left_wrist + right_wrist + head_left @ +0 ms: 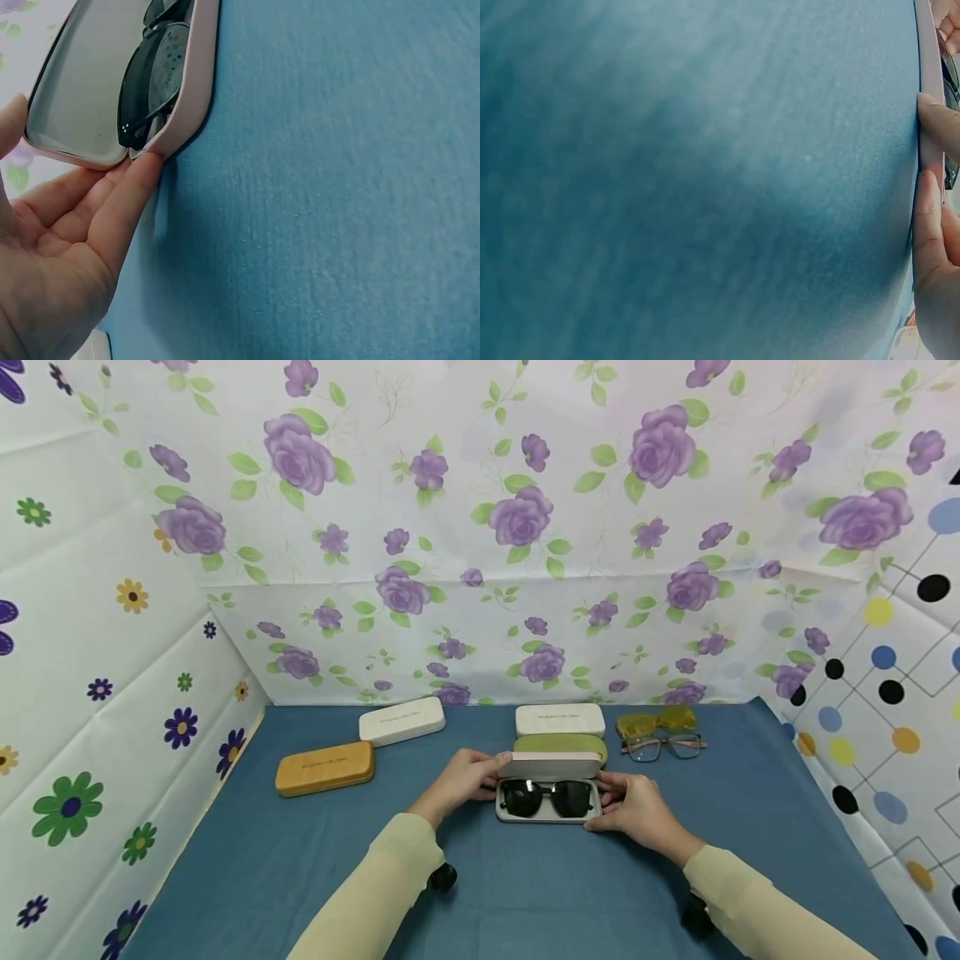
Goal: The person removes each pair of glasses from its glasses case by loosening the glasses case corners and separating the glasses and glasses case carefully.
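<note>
A pinkish-white glasses case (550,767) lies with its lid raised on the blue cloth. Dark sunglasses (573,799) rest inside, lenses toward me. My left hand (467,779) holds the case's left end; the left wrist view shows the thumb at the lid's edge (28,124) and the other fingers (127,199) by the hinge corner. My right hand (637,806) grips the opposite end, thumb at the front corner and fingers along the side. In the right wrist view, its fingertips press the case's outer wall (931,67), and the sunglasses are mostly cut off.
Right behind lies a green case (558,743), then a white case (559,720). Yellow glasses (636,724) and clear-lensed glasses (643,749) sit to the right. An orange case (325,768) and another white case (402,721) stand at the left. Patterned sheets (465,635) enclose the blue-covered table (525,893).
</note>
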Motion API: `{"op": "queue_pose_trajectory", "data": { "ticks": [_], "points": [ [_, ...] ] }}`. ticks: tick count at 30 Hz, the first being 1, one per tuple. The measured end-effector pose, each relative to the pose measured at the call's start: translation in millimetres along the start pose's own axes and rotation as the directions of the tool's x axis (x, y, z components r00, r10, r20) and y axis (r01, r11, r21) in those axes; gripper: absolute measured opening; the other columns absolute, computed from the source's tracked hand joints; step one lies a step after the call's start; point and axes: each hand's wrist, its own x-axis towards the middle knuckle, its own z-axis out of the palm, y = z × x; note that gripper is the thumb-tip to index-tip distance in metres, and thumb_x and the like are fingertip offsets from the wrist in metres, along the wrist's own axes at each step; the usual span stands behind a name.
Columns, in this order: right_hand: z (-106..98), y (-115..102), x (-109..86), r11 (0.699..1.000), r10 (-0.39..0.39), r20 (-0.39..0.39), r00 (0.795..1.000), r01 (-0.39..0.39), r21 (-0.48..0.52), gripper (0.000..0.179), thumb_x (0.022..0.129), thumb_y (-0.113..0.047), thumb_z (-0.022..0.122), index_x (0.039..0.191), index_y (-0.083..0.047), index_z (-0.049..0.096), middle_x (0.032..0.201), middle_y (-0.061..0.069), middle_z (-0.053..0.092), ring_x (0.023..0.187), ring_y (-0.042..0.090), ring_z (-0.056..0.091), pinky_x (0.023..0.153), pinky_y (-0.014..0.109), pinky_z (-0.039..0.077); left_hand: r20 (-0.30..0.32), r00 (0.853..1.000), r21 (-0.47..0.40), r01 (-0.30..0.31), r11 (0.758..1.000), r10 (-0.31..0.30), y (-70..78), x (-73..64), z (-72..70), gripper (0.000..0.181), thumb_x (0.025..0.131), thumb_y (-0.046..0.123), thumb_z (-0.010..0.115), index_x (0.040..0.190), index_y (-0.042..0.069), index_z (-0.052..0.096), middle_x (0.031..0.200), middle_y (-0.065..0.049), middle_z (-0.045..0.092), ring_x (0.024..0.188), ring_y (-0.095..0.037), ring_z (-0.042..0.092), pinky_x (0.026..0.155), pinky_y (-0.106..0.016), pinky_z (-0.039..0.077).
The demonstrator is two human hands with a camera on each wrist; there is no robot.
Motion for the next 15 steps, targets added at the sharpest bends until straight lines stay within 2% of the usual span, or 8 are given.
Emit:
{"op": "queue_pose_trajectory", "data": {
  "ticks": [4,9,15],
  "points": [
    [-0.1,-0.5,0.5,1.000,-0.008,0.000,1.000,0.008,-0.007,0.090,0.053,-0.029,0.090,0.133,-0.014,0.052,0.090,-0.001,0.066,0.080,0.014,0.062,0.061,0.025,0.053,-0.007,1.000,-0.007,0.019,1.000,-0.019,2.0,0.8,0.1,0.066,0.080,0.063,0.061,0.109,0.004,0.066,0.107,-0.014,0.064,0.098,-0.026,0.064,0.077,-0.038,0.057],
    [-1.4,-1.2,0.7,1.000,-0.019,-0.003,1.000,0.019,-0.018,0.090,0.053,-0.030,0.090,0.134,-0.014,0.052,0.089,-0.002,0.067,0.079,0.014,0.062,0.061,0.025,0.053,-0.012,1.000,-0.022,0.010,1.000,-0.011,4.9,-0.3,0.6,0.068,0.079,0.063,0.061,0.113,0.003,0.065,0.106,-0.014,0.063,0.097,-0.027,0.064,0.077,-0.039,0.057],
    [-0.4,-1.7,0.8,1.000,-0.016,0.009,1.000,0.016,-0.011,0.091,0.054,-0.029,0.090,0.134,-0.014,0.051,0.091,-0.001,0.066,0.080,0.014,0.063,0.062,0.024,0.053,-0.020,1.000,-0.032,0.001,0.999,-0.002,1.0,0.4,1.0,0.071,0.078,0.065,0.060,0.113,0.004,0.065,0.105,-0.014,0.065,0.095,-0.025,0.065,0.076,-0.039,0.057]
  ]
}}
